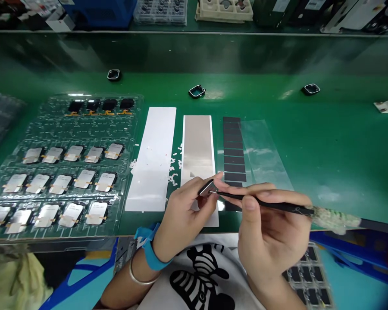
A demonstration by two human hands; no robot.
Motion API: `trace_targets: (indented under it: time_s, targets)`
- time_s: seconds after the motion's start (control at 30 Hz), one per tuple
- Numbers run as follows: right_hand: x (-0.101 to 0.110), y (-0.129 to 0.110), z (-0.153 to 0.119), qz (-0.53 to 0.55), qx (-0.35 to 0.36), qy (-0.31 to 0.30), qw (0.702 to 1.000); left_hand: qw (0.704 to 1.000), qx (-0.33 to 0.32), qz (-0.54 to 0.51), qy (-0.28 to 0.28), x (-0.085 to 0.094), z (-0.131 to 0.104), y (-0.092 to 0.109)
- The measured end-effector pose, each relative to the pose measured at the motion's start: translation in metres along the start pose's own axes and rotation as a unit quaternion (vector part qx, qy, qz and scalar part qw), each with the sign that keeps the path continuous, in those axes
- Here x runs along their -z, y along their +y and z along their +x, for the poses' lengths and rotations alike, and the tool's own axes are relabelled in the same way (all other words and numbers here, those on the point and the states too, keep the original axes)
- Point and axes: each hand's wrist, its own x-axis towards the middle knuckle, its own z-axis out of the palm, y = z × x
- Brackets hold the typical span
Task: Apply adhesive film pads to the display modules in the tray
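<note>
- We had one small part [207,188] raised over the front edge of the bench [342,150], pinched between thumb and fingers of our left hand [181,211].
- Our right hand [271,228] gripped a slim black tool [287,207], probably tweezers, its fine tip at the part's face; a right fingertip reached in close to the part's upper edge.
- We judged this to be close work on one face or edge, though what the tip caught was too small to tell. It called for a steady left pinch and light, shallow tip pressure, since a slip might have scratched the face.
- Toward the bench's left front corner lay a clear, ribbed plastic tray [67,128], with rows of rounded rectangular silver-faced parts [61,184] with orange tabs, and glossy dark parts [109,104] in its far row.
- Right of the tray we had a smooth white strip [153,159], curled white scraps [173,178], a satin grey-beige strip [197,142] with white borders, a column of matt black rectangles [234,152] and glossy clear film [268,159].
- Toward the bench's back edge sat three small rounded frames, left [114,75], middle [197,91] and right [311,89], spaced well apart.
</note>
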Motion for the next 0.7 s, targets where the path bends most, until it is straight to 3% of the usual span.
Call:
trace_targets:
  time_s: [0.43,0.7]
  targets:
    - [-0.009,0.009,-0.007,-0.016,0.034,0.024,0.999,0.998,0.014,0.059,0.026,-0.002,-0.002,0.001]
    - [-0.014,0.013,-0.005,-0.021,0.049,0.038,0.998,0.999,0.010,0.028,0.011,0.000,-0.001,0.001]
